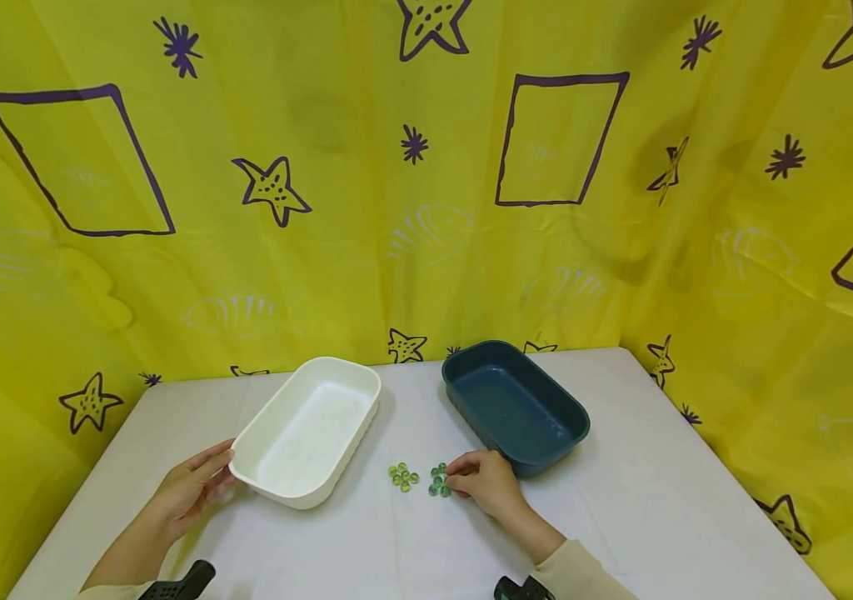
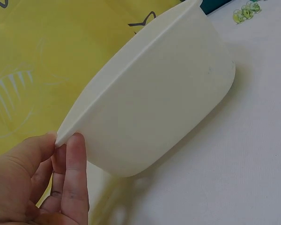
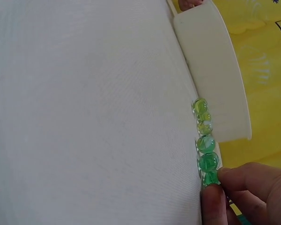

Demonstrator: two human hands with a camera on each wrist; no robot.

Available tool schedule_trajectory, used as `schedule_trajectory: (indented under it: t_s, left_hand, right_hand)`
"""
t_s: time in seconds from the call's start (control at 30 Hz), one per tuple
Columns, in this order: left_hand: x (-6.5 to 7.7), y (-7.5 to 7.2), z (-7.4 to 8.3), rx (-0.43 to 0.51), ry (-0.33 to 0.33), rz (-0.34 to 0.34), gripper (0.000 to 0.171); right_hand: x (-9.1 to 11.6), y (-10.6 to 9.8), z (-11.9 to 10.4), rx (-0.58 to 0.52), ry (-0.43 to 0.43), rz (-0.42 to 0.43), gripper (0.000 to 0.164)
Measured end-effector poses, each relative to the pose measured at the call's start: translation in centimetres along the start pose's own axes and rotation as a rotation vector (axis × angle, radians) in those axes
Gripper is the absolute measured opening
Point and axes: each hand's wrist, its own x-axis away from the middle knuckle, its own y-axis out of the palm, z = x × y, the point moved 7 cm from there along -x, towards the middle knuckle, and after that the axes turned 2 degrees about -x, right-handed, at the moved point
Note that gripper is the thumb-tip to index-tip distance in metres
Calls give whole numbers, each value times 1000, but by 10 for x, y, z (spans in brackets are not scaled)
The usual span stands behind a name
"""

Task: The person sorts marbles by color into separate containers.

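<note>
My left hand (image 1: 190, 487) pinches the rim of a white rectangular basin (image 1: 306, 437) at its near left corner, thumb on the rim and fingers below it in the left wrist view. At the cluster of green glass marbles (image 1: 437, 483), my right hand (image 1: 492, 487) has its thumb and a finger around one green marble (image 3: 210, 178). That marble is partly hidden by the fingertips. Just left of this cluster lies a group of yellow-green marbles (image 1: 402, 477), between the white basin and the right hand.
A dark teal basin (image 1: 514, 402) stands at the back right, just beyond the right hand, with no marbles visible inside. All of this is on a white-covered table (image 1: 366, 550). A yellow patterned curtain (image 1: 351, 275) hangs behind and along both sides.
</note>
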Motion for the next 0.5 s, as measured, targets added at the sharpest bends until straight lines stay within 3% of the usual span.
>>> schedule_trajectory:
  t_s: [0.5]
  left_hand:
    - [0,-1,1,6,18,3,29]
  right_hand:
    - [-1,-2,3,-149,57,-33,14]
